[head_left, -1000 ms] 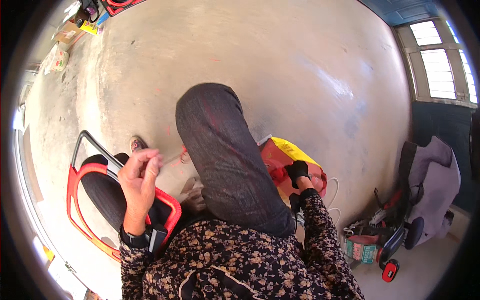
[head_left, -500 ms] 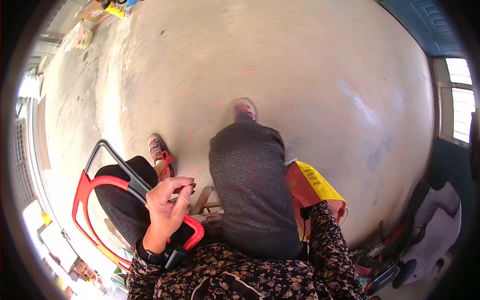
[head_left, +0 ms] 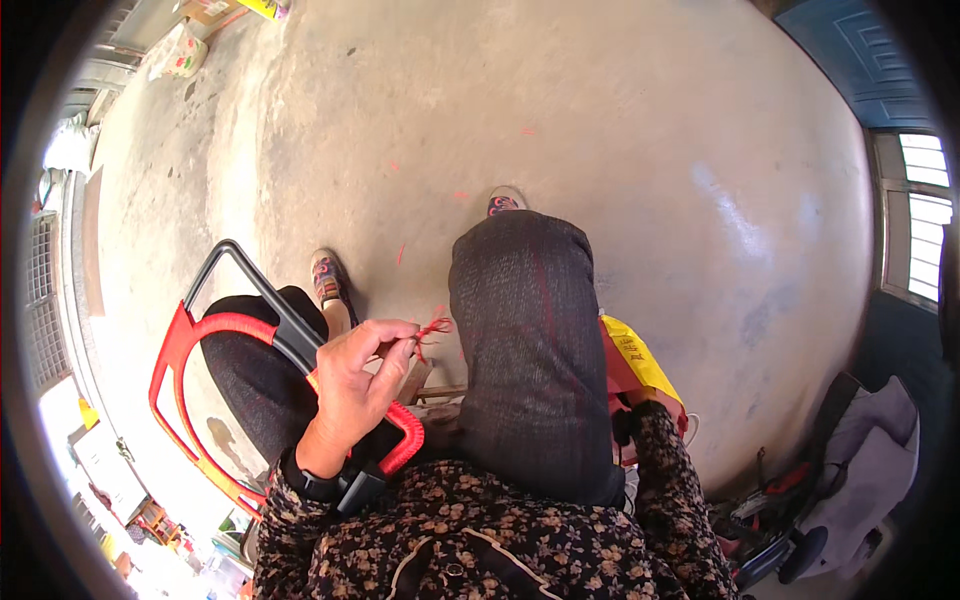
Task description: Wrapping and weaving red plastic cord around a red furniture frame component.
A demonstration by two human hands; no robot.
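Note:
In front of my lap, my left hand (head_left: 360,378) is closed in a pinch, thumb against fingertips. A small tangle of thin red string (head_left: 432,330) sticks out from the pinch. Under and beside that hand a red and black frame (head_left: 181,350) with curved bars and a ribbed red end lies across my left thigh. Reaching down past my right knee, my right hand (head_left: 636,398) is at a red and yellow bag (head_left: 640,358). Its fingers are hidden there, and what they touch cannot be seen.
Short red string scraps (head_left: 401,254) are scattered on the concrete floor (head_left: 640,120). A folded stroller-like thing with grey fabric (head_left: 862,470) stands at the lower right. A patterned bag (head_left: 183,52) sits at the far left. Wooden stool parts (head_left: 440,391) show between my legs.
My left hand has shifted slightly right, and red string now shows at its fingertips. The blurred right leg is now still; the right arm stays down by the bag.

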